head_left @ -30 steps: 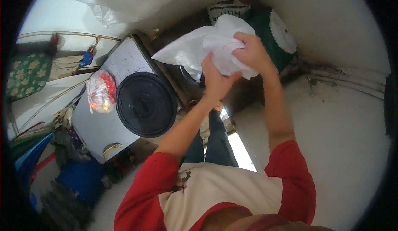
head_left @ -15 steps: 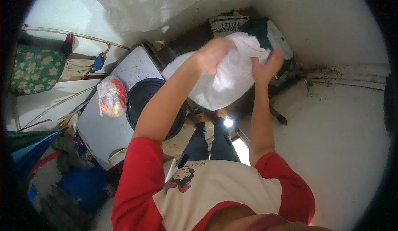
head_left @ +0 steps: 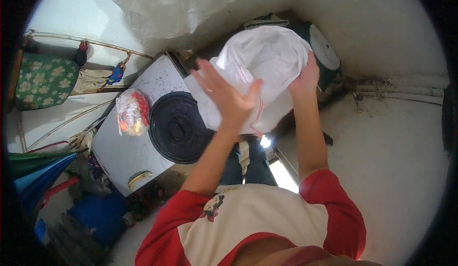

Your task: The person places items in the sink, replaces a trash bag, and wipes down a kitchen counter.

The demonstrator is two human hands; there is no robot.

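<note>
A white woven sack (head_left: 267,56) with a pinkish stripe is spread above my legs, its mouth gathered into a rounded opening. My right hand (head_left: 304,77) grips its right edge. At the sack's left side, my left hand (head_left: 225,90) is raised with fingers spread; whether it touches the cloth I cannot tell. A round black lid (head_left: 179,125) lies on the metal worktop (head_left: 119,156), beside a clear plastic bag (head_left: 132,113) of red and yellow items.
A green container (head_left: 322,51) with a pale top stands behind the sack. Hanging cloths (head_left: 45,80), rods and cords line the left. A blue object (head_left: 98,218) sits low left. Pale walls (head_left: 381,156) curve along the right; plastic sheeting (head_left: 169,6) hangs at the back.
My left hand has come off the upper part of the sack, moving down and left, and spread its fingers. The sack's top now shows a wider rounded opening.
</note>
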